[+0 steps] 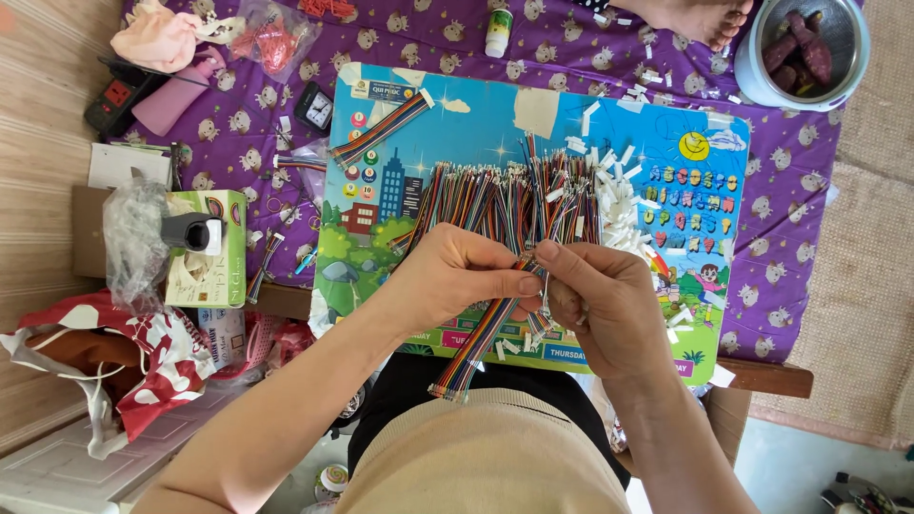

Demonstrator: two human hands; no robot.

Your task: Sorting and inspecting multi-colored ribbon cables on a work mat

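Note:
My left hand [455, 271] and my right hand [602, 295] meet over the near edge of a colourful picture board [457, 124]. Both pinch the top end of a multicoloured ribbon of wires [473, 345], which hangs down toward my lap. My right hand also holds small white connector pieces, partly hidden by its fingers. Just beyond my hands lies a wide heap of multicoloured wire bundles [505, 195] on the board. A pile of small white connectors [621, 205] lies to the right of the heap.
Another wire ribbon [379, 129] lies at the board's top left. A purple patterned cloth [790, 209] covers the low table. A green tissue box [205, 247], small black clock [314, 107], white bottle [498, 30], pot of dark roots [809, 48] and someone's bare foot [700, 17] surround it.

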